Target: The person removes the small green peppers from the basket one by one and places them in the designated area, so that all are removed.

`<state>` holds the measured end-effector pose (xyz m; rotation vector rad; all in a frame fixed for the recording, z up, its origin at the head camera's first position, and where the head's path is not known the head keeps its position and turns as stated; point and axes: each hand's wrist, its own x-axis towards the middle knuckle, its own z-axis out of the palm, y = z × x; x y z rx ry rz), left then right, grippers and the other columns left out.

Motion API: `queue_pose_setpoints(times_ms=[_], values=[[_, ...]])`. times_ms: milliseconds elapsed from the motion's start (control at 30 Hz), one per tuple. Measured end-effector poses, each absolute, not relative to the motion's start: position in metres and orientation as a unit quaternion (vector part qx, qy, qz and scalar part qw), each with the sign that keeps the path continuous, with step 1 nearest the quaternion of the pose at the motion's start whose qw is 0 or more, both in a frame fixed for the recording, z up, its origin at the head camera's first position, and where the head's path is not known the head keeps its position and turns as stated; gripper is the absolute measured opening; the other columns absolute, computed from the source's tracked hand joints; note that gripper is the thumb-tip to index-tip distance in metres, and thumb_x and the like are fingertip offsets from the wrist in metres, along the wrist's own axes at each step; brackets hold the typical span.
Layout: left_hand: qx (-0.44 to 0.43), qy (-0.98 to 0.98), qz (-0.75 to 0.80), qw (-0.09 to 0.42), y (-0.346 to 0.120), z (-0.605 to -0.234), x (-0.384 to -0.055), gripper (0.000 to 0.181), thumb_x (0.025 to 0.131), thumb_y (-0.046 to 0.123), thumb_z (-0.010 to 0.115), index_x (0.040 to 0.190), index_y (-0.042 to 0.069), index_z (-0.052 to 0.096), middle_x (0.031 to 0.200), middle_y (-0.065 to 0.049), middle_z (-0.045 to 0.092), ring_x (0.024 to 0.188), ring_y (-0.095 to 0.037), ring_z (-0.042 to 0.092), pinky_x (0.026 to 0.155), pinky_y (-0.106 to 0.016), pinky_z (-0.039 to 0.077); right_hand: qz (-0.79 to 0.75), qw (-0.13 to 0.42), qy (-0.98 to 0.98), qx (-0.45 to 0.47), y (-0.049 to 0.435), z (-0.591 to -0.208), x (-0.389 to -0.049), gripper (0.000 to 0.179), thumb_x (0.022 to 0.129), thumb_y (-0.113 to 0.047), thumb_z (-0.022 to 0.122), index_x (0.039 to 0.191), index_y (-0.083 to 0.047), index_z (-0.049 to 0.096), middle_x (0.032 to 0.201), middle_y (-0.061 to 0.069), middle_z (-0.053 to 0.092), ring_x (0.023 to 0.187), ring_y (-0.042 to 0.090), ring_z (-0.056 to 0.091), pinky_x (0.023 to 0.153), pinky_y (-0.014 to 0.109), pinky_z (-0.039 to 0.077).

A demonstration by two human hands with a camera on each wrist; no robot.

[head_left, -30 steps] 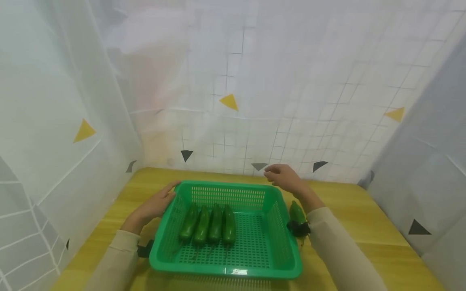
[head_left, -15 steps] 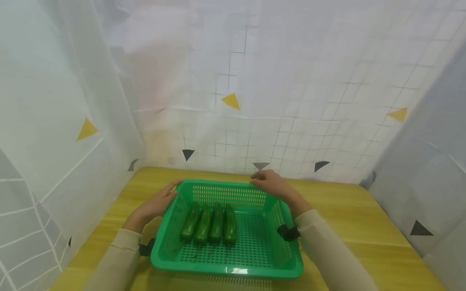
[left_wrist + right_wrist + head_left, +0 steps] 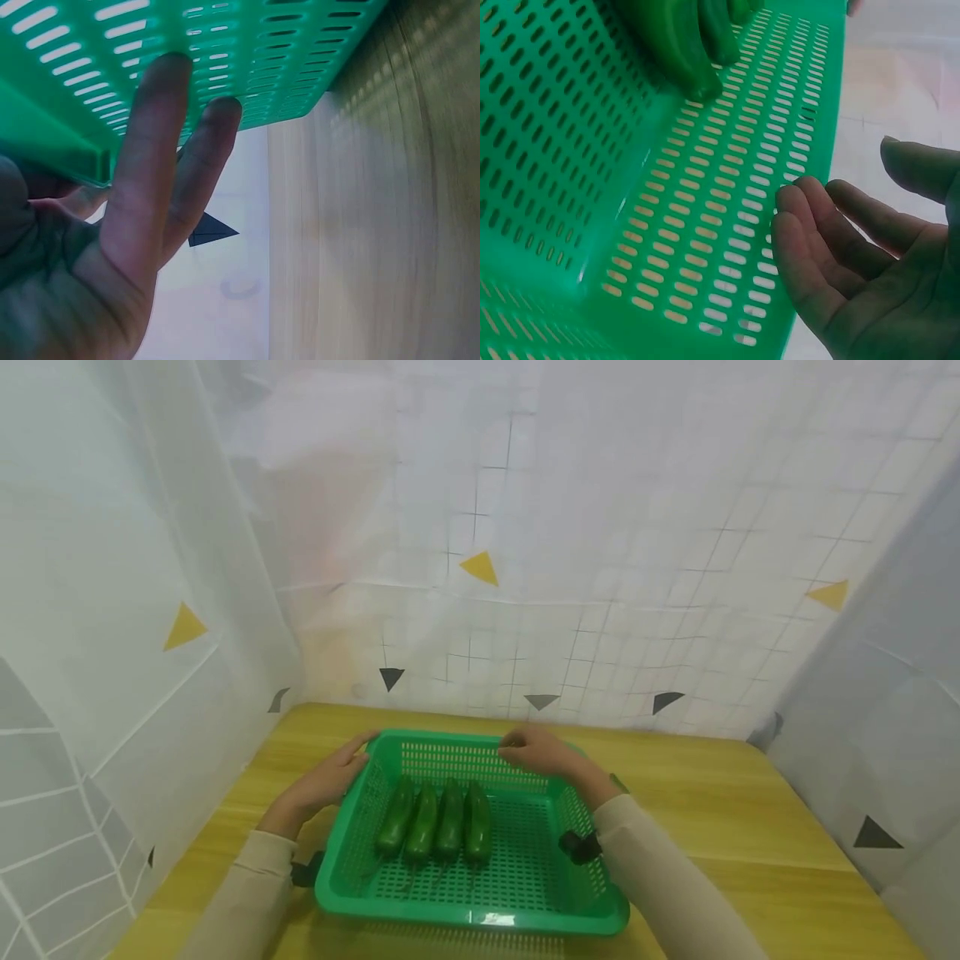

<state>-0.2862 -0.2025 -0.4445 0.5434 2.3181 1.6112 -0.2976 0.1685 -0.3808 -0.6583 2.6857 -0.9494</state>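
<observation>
The left hand point(image 3: 326, 778) rests at the green basket's point(image 3: 450, 913) far left corner, fingers straight along the outer wall. The right hand point(image 3: 543, 750) is at the far rim, thumb apart from loosely curved fingers, holding nothing. Four green vegetables point(image 3: 449, 827) lie side by side inside, apart from both hands' fingers.

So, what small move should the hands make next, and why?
Probably lower the right hand toward the rightmost green vegetable in the basket: that hand looks empty, that vegetable is its closest of the four inside, and the left hand touches the basket's side.
</observation>
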Motion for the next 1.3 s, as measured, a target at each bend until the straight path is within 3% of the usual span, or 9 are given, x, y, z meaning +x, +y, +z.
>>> queue_pose_setpoints(times_ms=[333, 500, 667, 900, 1033, 1133, 1200, 1300], values=[[0.179, 0.810, 0.545, 0.123, -0.204, -0.445, -0.285, 0.049, 0.114, 0.023, 0.034, 0.162, 0.017, 0.023, 0.106, -0.019, 0.056, 0.078, -0.024, 0.061, 0.077, -0.041, 0.054, -0.311, 0.138, 0.914, -0.220, 0.156, -0.396, -0.297, 0.040, 0.105, -0.021, 0.056, 0.131, 0.009, 0.061, 0.123, 0.018, 0.066, 0.103, 0.029, 0.067, 0.087, 0.045, 0.056], [0.182, 0.806, 0.549, 0.126, -0.203, -0.446, -0.283, 0.051, 0.114, 0.022, 0.034, 0.162, 0.013, 0.021, 0.113, -0.020, 0.054, 0.080, -0.023, 0.062, 0.077, -0.040, 0.054, -0.332, 0.156, 0.906, -0.211, 0.153, -0.403, -0.295, 0.036, 0.105, -0.018, 0.057, 0.128, 0.009, 0.063, 0.122, 0.021, 0.066, 0.098, 0.033, 0.069, 0.080, 0.041, 0.058], [0.185, 0.807, 0.547, 0.121, -0.206, -0.442, -0.286, 0.050, 0.114, 0.023, 0.033, 0.162, 0.013, 0.021, 0.111, -0.020, 0.056, 0.079, -0.024, 0.063, 0.076, -0.041, 0.055, -0.314, 0.161, 0.917, -0.186, 0.143, -0.407, -0.300, 0.031, 0.104, -0.017, 0.057, 0.120, 0.008, 0.068, 0.108, 0.021, 0.069, 0.078, 0.022, 0.067, 0.068, 0.034, 0.056], [0.173, 0.816, 0.538, 0.125, -0.218, -0.442, -0.279, 0.051, 0.114, 0.024, 0.033, 0.162, 0.015, 0.019, 0.108, -0.020, 0.056, 0.081, -0.026, 0.061, 0.079, -0.042, 0.053, -0.278, 0.203, 0.919, -0.191, 0.121, -0.418, -0.300, 0.034, 0.104, -0.020, 0.059, 0.123, 0.008, 0.067, 0.118, 0.020, 0.067, 0.057, 0.011, 0.051, 0.059, 0.031, 0.051], [0.180, 0.812, 0.543, 0.117, -0.215, -0.441, -0.283, 0.051, 0.114, 0.026, 0.034, 0.162, 0.017, 0.020, 0.108, -0.022, 0.057, 0.080, -0.027, 0.062, 0.079, -0.044, 0.053, -0.247, 0.194, 0.932, -0.180, 0.120, -0.420, -0.301, 0.027, 0.103, -0.019, 0.061, 0.105, 0.005, 0.073, 0.097, 0.016, 0.070, 0.057, 0.013, 0.053, 0.057, 0.030, 0.051], [0.179, 0.813, 0.543, 0.109, -0.212, -0.444, -0.286, 0.051, 0.113, 0.027, 0.035, 0.162, 0.016, 0.022, 0.118, -0.023, 0.055, 0.083, -0.025, 0.061, 0.079, -0.043, 0.053, -0.246, 0.188, 0.935, -0.175, 0.122, -0.423, -0.300, 0.024, 0.102, -0.018, 0.063, 0.092, 0.002, 0.073, 0.080, 0.012, 0.067, 0.062, 0.018, 0.062, 0.061, 0.034, 0.057], [0.175, 0.816, 0.540, 0.113, -0.211, -0.446, -0.286, 0.052, 0.113, 0.026, 0.035, 0.162, 0.015, 0.022, 0.122, -0.022, 0.053, 0.083, -0.024, 0.061, 0.080, -0.042, 0.053, -0.247, 0.193, 0.932, -0.180, 0.122, -0.426, -0.297, 0.027, 0.102, -0.017, 0.063, 0.082, 0.001, 0.071, 0.070, 0.009, 0.064, 0.062, 0.020, 0.063, 0.062, 0.036, 0.058], [0.178, 0.809, 0.547, 0.125, -0.211, -0.447, -0.284, 0.052, 0.114, 0.023, 0.033, 0.162, 0.011, 0.018, 0.115, -0.023, 0.052, 0.077, -0.024, 0.060, 0.077, -0.043, 0.054, -0.255, 0.200, 0.929, -0.181, 0.121, -0.432, -0.293, 0.035, 0.101, -0.015, 0.064, 0.070, 0.000, 0.064, 0.061, 0.008, 0.059, 0.057, 0.019, 0.060, 0.062, 0.039, 0.058]])
